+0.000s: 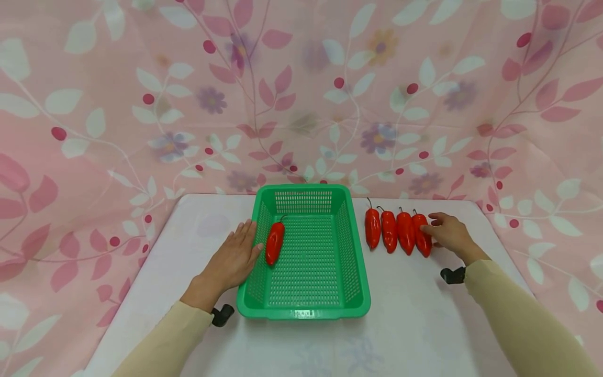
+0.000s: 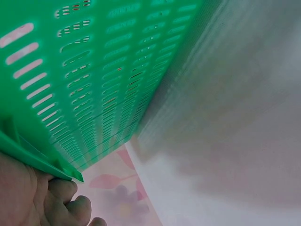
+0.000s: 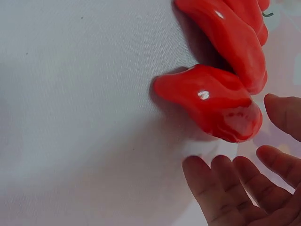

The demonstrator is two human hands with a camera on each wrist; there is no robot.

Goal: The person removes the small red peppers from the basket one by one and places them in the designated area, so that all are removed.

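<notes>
A green plastic basket with slotted walls stands on the table, one red chili pepper lying inside near its left wall. My left hand rests on the basket's left rim with its fingers straight; in the left wrist view the palm lies along the rim. Right of the basket several red peppers lie side by side in a row. At the rightmost pepper is my right hand, thumb over it and fingers along its right side. In the right wrist view the fingers are spread beside that pepper, holding nothing.
The other peppers in the row sit close together, stems toward the back. A white cloth covers the table. Pink floral fabric hangs behind the table's back edge and along both sides.
</notes>
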